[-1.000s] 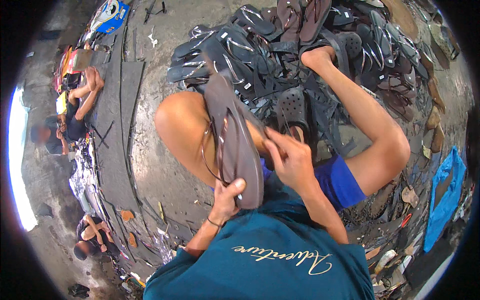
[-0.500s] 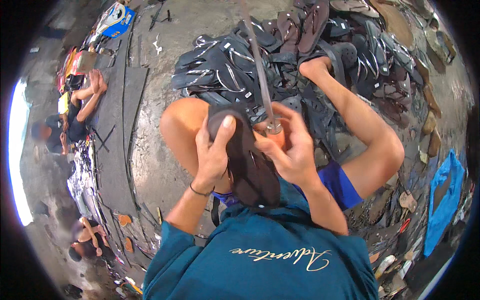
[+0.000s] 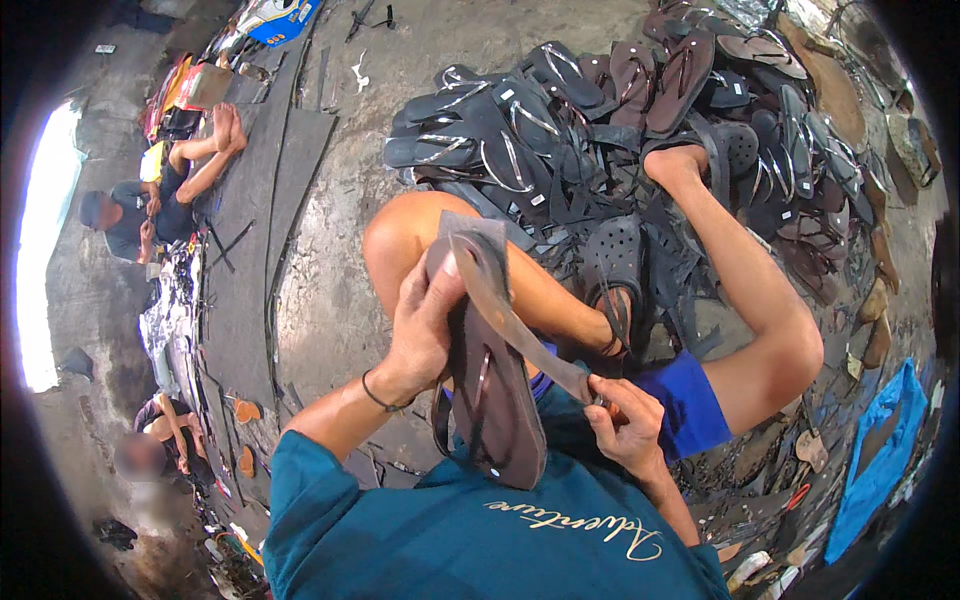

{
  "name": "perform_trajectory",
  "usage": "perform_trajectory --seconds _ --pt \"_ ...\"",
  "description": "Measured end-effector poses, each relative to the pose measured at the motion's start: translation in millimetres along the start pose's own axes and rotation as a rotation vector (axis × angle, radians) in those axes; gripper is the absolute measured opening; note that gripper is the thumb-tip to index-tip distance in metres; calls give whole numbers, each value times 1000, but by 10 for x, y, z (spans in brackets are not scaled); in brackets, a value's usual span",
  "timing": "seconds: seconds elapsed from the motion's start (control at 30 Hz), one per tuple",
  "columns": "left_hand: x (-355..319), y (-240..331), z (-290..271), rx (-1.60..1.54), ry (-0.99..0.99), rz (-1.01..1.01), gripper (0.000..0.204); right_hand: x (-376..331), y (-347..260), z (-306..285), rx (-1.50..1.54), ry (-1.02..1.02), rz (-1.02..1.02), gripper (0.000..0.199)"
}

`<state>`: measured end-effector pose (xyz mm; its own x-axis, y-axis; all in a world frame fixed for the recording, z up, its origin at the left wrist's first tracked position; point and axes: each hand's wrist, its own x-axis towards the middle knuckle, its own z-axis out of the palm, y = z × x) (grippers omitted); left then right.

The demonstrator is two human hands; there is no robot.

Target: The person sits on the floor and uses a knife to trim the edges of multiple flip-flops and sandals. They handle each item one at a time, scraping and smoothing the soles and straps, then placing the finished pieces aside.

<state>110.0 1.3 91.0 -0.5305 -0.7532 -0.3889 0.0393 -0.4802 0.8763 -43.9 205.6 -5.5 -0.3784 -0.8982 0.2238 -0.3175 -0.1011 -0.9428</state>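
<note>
My left hand [image 3: 425,330] is closed around a dark brown flip-flop [image 3: 495,400], its thumb over the end away from me. Untrimmed sheet rubber [image 3: 475,225] sticks out past that end. In my right hand [image 3: 630,425] is a knife, gripped by its handle, which my fingers mostly cover. Its long, curved blade [image 3: 515,330] slants from my right hand up to the far end of the flip-flop, close to my left thumb. Whether the edge touches the rubber there, I cannot tell.
A heap of black and brown flip-flops [image 3: 520,130] lies beyond my knees among rubber scraps. Long dark rubber sheets [image 3: 245,260] stretch along the left. Two people sit farther left. A blue cloth [image 3: 880,460] and several scraps are on the right.
My right hand has moved down and right, swinging the knife from pointing away to lying across toward the flip-flop. The flip-flop has turned slightly, and the whole view has shifted.
</note>
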Motion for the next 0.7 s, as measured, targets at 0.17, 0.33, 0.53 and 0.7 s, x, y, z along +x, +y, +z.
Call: perform_trajectory --seconds 0.17,0.33,0.53,0.7 --pt "-50 -12 129 124 90 77 33 295 -148 7 -125 43 -78 31" --pt "-49 -22 53 188 -117 49 37 572 -410 -190 -150 -1 -21 29" --pt "-81 4 160 126 -213 -28 31 906 -856 -669 -200 -231 161 31" --pt "-51 59 276 197 -284 -15 28 1205 -966 -829 -191 -295 105 26"
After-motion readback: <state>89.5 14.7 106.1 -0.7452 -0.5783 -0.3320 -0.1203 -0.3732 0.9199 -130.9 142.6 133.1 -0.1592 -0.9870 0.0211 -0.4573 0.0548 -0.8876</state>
